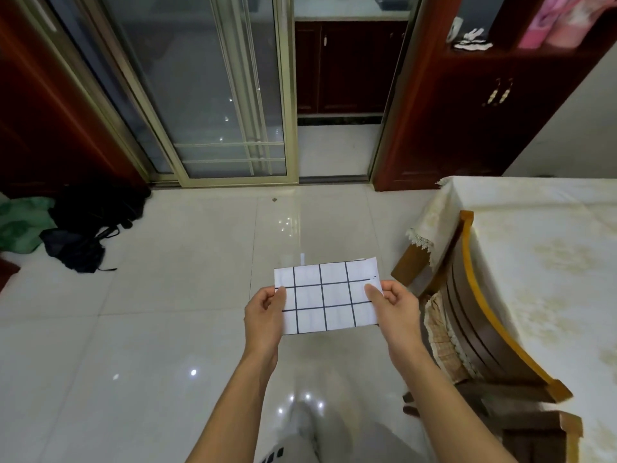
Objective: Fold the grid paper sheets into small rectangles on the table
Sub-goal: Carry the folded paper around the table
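Note:
A white grid paper sheet (325,295) with dark ruled lines is held flat in the air over the tiled floor, in front of me. My left hand (265,315) pinches its left edge, thumb on top. My right hand (392,310) pinches its right edge in the same way. A second layer of paper shows along the sheet's far edge. The table (547,262), under a cream patterned cloth, stands to the right, apart from the sheet.
A wooden chair (477,329) with a curved back is pushed against the table's left side. Dark bags and a green cloth (66,228) lie on the floor at the left. Sliding glass doors (207,95) and a dark red cabinet (467,111) stand ahead.

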